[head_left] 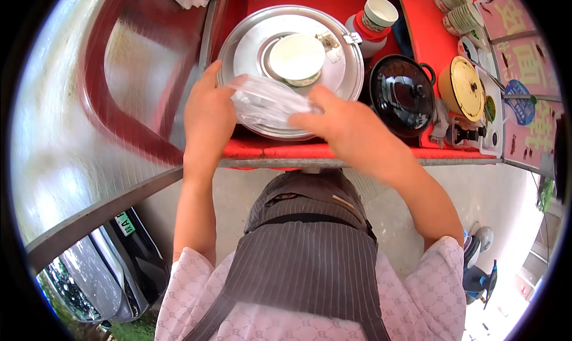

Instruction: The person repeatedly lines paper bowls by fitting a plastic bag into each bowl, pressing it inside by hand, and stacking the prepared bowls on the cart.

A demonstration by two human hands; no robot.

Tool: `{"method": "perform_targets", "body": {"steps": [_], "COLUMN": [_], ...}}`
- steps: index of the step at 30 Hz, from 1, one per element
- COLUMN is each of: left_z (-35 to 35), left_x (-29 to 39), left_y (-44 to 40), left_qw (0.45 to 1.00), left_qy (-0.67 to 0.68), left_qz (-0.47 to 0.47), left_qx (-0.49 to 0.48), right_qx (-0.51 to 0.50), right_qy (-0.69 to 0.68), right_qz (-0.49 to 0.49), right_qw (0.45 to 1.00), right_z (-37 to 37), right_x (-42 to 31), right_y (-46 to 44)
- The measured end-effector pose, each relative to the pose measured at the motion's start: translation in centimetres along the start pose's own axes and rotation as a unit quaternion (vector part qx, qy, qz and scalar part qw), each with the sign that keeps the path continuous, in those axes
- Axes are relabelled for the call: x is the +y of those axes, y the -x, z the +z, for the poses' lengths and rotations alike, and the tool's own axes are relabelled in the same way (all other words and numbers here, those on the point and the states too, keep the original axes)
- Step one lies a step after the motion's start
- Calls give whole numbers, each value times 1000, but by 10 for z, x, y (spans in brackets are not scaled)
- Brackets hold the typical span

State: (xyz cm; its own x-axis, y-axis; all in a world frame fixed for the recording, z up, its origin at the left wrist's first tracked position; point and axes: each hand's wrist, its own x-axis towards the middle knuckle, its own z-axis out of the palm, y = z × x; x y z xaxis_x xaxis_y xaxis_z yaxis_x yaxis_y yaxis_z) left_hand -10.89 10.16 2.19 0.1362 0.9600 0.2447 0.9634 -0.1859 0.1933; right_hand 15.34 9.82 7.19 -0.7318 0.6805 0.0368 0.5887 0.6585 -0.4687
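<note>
Above the near edge of the metal lid (250, 52), the person's right hand (338, 119) pinches a clear plastic bag (262, 101); the left hand (210, 111) is at its other end, its grip unclear, probably keeping the film spread. The bowl (297, 56) sits mid-lid, likely for level support.

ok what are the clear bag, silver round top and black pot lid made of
Clear bag: likely thin glossy plastic, see-through and creased. Silver round top: bare metal by its sheen, perhaps steel or aluminium. Black pot lid: shiny, sharply reflective; glass or enamel, can't tell.
</note>
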Motion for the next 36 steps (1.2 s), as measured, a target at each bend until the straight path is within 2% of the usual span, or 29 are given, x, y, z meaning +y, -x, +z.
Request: {"method": "perform_targets", "body": {"steps": [1, 3, 4, 5, 6, 7, 9, 10, 11, 13, 14, 16, 17, 19, 22, 23, 24, 25, 26, 27, 28, 29, 30, 31, 32, 33, 34, 35, 36], "left_z": [2, 4, 6, 10, 13, 17, 31, 42, 52, 67, 72, 76, 78, 77, 78, 82, 89, 94, 96, 96, 95, 94, 93, 92, 97, 103, 109, 113, 115], "left_x": [-4, -10, -4, 10, 19, 22, 24, 22, 16, 2, -4, -9, -9, -3, 8, 12, 16, 17, 18, 22, 27, 31, 33, 35, 32, 35, 44, 52, 60], "left_y": [-7, -19, -26, -36, -45, -53, -69, -75, -79, -81, -80, -75, -73, -72, -79, -79, -77, -76, -71, -62, -55, -47, -37, -27, -14, -5, 2, 7, 8], "left_qw": [1000, 970, 970, 879, 730, 730, 670, 704, 704, 868, 869, 936, 936, 828, 840, 840, 815, 789, 789, 768, 740, 740, 635, 513, 421, 422, 352, 278, 262], "left_qy": [-2, 243, 242, 471, 669, 669, 726, 695, 696, 483, 482, 334, 334, 480, 440, 440, 478, 514, 514, 565, 612, 613, 725, 817, 875, 875, 912, 942, 950], "left_qz": [-1, 10, 9, -60, -125, -125, -146, -139, -137, -113, -112, -98, -98, -197, -172, -171, -170, -167, -165, -196, -223, -220, -238, -253, -230, -230, -207, -182, -165], "left_qx": [3, -27, -26, -46, -62, -61, -55, -39, -38, -24, -23, -58, -58, -215, -267, -268, -281, -292, -292, -229, -166, -170, -121, -67, -59, -62, -48, -34, -37], "right_qx": [2, 143, 143, 143, 156, 168, 157, 145, 147, 172, 177, 148, 117, 99, 60, 35, 35, 8, -18, -14, 33, 80, 117, 118, 135, 151, 162, 164, 183], "right_qy": [1, -49, -77, -76, -122, -167, -211, -255, -254, -120, -39, -29, -20, -36, -63, -77, -77, -197, -312, -311, -388, -461, -505, -505, -565, -622, -672, -673, -738], "right_qz": [-3, 3, 50, 48, 68, 88, 130, 171, 170, 100, 85, 113, 140, 168, 222, 246, 247, 321, 387, 389, 371, 352, 345, 348, 336, 321, 309, 309, 265], "right_qw": [1000, 989, 985, 986, 978, 967, 956, 940, 941, 973, 980, 982, 983, 980, 971, 966, 965, 926, 867, 867, 843, 811, 783, 781, 741, 698, 654, 652, 594], "right_z": [0, 2, -10, -10, -10, -8, -4, -2, 3, 20, 27, 24, 22, 27, 35, 37, 33, 27, 23, 25, 30, 35, 39, 41, 41, 43, 51, 55, 57], "right_x": [11, 43, 45, 54, 64, 73, 83, 89, 101, 124, 131, 125, 122, 126, 139, 142, 140, 136, 133, 131, 129, 125, 121, 114, 105, 98, 92, 83, 73], "right_y": [-8, -30, -42, -55, -68, -80, -98, -105, -109, -110, -106, -97, -95, -96, -97, -95, -92, -89, -85, -78, -68, -58, -51, -43, -36, -31, -28, -26, -25]}}
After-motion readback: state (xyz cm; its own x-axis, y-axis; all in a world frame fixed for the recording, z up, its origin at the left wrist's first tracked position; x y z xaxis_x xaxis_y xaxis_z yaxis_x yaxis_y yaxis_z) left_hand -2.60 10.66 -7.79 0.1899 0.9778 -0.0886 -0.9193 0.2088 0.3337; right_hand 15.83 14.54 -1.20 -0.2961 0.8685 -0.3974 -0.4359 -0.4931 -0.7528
